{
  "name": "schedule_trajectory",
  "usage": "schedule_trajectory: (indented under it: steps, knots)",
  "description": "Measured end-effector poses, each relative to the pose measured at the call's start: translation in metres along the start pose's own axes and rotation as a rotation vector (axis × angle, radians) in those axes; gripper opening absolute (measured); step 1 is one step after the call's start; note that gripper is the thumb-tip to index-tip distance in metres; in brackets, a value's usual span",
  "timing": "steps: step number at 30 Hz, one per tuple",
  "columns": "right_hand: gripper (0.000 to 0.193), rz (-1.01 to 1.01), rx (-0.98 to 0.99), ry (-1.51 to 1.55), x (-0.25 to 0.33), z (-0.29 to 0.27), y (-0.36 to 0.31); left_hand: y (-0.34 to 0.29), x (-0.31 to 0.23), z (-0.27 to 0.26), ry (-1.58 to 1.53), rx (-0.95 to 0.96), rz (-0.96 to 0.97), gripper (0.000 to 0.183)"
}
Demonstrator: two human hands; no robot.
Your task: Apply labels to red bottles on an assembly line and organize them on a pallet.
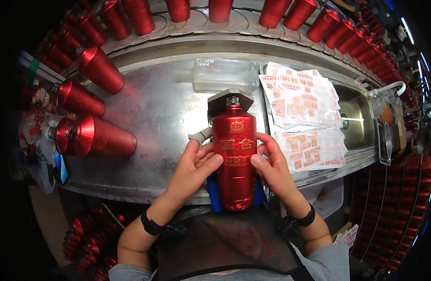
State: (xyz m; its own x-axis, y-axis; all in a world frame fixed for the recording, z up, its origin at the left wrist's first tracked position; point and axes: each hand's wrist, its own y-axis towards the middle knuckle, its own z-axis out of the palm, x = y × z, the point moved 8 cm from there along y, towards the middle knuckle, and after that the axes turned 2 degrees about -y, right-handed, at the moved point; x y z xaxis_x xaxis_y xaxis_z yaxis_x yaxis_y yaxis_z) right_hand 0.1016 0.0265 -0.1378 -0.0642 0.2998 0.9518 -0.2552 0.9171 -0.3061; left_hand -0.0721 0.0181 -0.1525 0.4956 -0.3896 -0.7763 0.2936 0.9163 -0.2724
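A red metallic bottle (234, 161) with gold characters on its front lies lengthwise in front of me on the steel worktop (164, 112), neck pointing away into a grey holder (229, 99). My left hand (194, 168) grips its left side, thumb pressed on the label area. My right hand (269, 164) grips its right side, thumb also on the front. A blue pad (214, 194) shows under the bottle's base.
Sheets of red-and-gold stickers (302, 114) lie to the right. A clear plastic box (222, 72) sits behind the holder. Red bottles (96, 136) lie at the left, and more stand on the conveyor (220, 9) beyond. A small sink (358, 117) is at far right.
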Motion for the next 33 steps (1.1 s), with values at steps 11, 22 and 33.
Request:
schedule_trajectory:
  steps: [11, 22, 33]
  knots:
    - [0.057, 0.013, 0.003, 0.037, -0.005, -0.002, -0.002, 0.000, 0.003, -0.002, 0.027, 0.013, 0.015, 0.074]
    - [0.056, 0.021, 0.052, 0.094, -0.003, -0.001, -0.002, 0.001, 0.003, 0.001, 0.076, 0.011, 0.022, 0.075]
    - [0.040, 0.118, -0.081, 0.054, -0.003, -0.019, 0.003, -0.002, -0.009, 0.008, 0.078, -0.003, 0.035, 0.076]
